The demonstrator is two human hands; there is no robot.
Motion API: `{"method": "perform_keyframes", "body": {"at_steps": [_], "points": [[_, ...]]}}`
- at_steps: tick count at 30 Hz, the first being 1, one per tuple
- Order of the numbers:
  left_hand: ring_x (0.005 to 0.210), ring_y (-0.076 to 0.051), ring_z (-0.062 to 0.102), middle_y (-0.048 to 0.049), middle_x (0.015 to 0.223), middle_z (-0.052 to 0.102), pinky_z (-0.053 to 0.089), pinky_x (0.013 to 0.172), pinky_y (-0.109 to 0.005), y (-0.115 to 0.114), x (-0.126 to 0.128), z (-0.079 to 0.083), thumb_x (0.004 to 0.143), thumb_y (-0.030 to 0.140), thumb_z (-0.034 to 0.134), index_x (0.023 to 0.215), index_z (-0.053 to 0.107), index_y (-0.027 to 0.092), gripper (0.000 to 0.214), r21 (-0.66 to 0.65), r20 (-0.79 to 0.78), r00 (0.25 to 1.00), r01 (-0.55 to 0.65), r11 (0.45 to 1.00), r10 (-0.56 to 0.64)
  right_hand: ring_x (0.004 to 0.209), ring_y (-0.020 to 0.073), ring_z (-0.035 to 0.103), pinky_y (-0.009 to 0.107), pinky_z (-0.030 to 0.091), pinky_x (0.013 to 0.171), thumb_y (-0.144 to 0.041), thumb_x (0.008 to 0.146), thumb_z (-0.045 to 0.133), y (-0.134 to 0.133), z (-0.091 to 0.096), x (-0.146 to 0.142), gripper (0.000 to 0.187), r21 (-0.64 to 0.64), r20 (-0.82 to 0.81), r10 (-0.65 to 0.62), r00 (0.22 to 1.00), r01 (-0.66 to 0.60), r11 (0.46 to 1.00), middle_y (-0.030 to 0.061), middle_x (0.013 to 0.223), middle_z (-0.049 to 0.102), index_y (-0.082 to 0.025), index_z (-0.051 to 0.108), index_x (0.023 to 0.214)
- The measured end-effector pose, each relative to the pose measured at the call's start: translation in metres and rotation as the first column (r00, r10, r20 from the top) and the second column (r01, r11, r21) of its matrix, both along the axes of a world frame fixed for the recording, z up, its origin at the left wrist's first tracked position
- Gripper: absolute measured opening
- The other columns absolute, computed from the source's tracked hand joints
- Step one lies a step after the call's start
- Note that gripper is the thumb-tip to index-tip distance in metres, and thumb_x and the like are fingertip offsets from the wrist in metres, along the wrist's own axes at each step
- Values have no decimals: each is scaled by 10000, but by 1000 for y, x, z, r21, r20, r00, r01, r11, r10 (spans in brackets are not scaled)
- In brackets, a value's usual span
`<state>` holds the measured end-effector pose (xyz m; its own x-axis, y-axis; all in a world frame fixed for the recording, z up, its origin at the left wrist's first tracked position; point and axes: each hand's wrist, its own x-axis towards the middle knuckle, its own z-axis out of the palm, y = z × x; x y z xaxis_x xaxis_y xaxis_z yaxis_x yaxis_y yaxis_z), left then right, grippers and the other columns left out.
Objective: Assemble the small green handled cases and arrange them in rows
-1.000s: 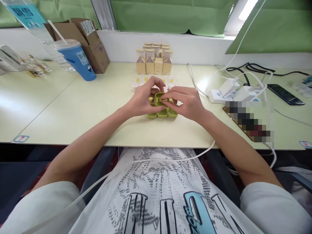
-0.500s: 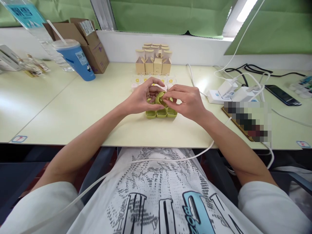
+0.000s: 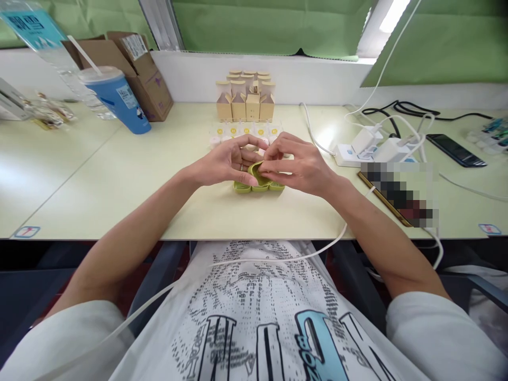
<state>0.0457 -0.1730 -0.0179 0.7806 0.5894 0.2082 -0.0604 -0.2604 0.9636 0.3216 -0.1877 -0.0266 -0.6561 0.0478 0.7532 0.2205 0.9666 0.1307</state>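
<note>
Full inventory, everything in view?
Tilted container: 1, green, between hands
Row containers: several, green, beneath
Cartons: several, beige, back
Stickered pieces: 5 visible, transparent, centre
Cup: 1, blue, left
Bottle: 1, transparent, left
Cardboard box: 1, brown, left
Power strip: 1, white, right
Chargers: 2, white, right
Phone: 1, black, right
Pixelated object: 1, multicoloured, right
Cables: several, white, black, right
Tabletop: 1, cream, centre
Blinds: 3, green, back
Chairs: count unclear, dark, bottom
Shirt: 1, white, bottom
Left hand, right hand: 2, bare, centre
</note>
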Motion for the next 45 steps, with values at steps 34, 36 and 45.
{"method": "perform_keyframes", "body": {"at_steps": [34,36,45], "points": [[995,-277,934,-122,1186,922,744,839,-309,9,-5,-4,718,448,1183,1487,711,247,924,-96,9,1000,-2,995,3,998,181,768,392,702,879,-183,1200,669,-8,-2,-5,140,111,-36,40,999,-35,993,26,1116,830,-233,796,1169],[968,-270,928,-116,1156,922,735,826,-305,9,-4,-4,694,492,1190,1472,718,239,944,-90,22,999,-26,996,28,1011,177,760,378,696,878,-152,1199,652,-10,-3,-6,174,122,-46,35,998,-30,992,24,1130,831,-235,799,1157],[735,-206,830,-65,903,846,615,649,-274,13,-2,-9,565,535,1231,1390,770,177,1010,-20,29,991,-129,991,130,938,156,743,317,671,807,-32,1140,685,-14,-2,-12,237,271,-39,-33,999,43,962,13,1097,855,-212,783,1020]]}}
